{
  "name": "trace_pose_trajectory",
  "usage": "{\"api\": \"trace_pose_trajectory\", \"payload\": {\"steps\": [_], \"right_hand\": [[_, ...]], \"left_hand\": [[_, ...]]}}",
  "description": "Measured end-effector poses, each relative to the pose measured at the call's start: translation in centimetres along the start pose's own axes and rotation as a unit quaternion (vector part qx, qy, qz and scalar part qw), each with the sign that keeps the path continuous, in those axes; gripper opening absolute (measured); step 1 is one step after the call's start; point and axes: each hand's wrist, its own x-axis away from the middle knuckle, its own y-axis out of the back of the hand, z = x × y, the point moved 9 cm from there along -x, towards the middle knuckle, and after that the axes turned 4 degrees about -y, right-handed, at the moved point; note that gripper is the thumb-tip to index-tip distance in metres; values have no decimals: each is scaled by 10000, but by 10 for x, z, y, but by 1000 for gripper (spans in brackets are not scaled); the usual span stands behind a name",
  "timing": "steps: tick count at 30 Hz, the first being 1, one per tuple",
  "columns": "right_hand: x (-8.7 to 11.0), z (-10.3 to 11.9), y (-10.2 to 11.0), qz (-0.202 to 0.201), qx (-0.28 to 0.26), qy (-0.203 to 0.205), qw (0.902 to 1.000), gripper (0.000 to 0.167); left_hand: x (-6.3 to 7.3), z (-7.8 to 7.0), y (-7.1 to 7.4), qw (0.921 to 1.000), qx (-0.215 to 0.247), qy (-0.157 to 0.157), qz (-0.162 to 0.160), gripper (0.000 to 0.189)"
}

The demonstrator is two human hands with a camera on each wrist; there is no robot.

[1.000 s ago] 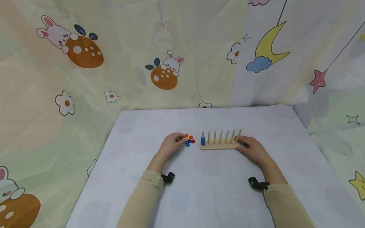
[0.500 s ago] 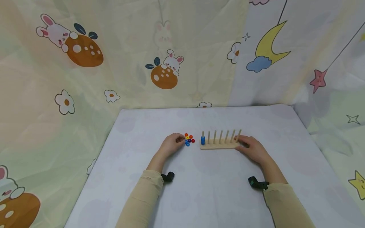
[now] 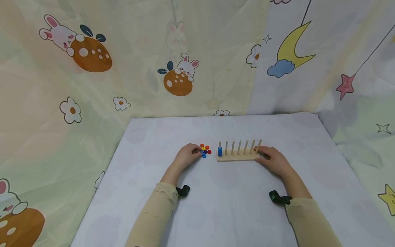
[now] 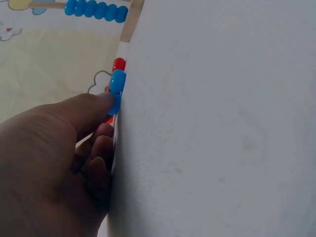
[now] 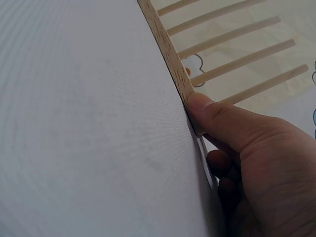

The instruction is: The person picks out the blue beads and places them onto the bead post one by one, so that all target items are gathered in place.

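My left hand [image 3: 188, 155] is at the left edge of a small cluster of beads. Its thumb and fingers pinch a blue bead [image 4: 116, 104], seen in the left wrist view, right beside another blue bead [image 4: 117, 80] and a red bead [image 4: 119, 64]. To the right stands a wooden peg rack [image 3: 236, 158] with a row of upright pegs. Blue beads [image 3: 219, 152] are stacked on its leftmost peg; the other pegs are bare. My right hand [image 3: 274, 160] grips the rack's right end, its thumb on the front edge in the right wrist view. The fingers behind are partly hidden.
Loose red, orange, yellow and dark beads [image 3: 207, 148] lie between my left hand and the rack. A white cloth [image 3: 228, 202] covers the table. Printed fabric [image 3: 216, 61] hangs behind and at the sides. Each wrist carries a small black camera [image 3: 183, 190].
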Motion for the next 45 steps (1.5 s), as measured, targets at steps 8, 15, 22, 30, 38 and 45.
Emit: {"api": "trace_pose_trajectory", "payload": {"steps": [8,15,22,30,38,45], "right_hand": [[0,-1,-1,-13,-3,39,10000,54],[0,-1,-1,-37,22,61,10000,53],[-1,-1,-1,-9,24,13,10000,55],[0,-2,-1,6,12,-25,10000,55],[0,-1,-2,-24,-6,30,10000,55],[-1,-1,-1,-33,-5,13,10000,54]], "left_hand": [[-2,0,-1,9999,-95,59,64,25],[-1,0,-1,9999,-94,42,27,24],[-1,0,0,10000,-50,58,-5,23],[2,-2,3,9997,196,126,14,23],[6,-7,9,9983,503,295,-6,24],[9,-15,19,9960,824,351,-66,25]]}}
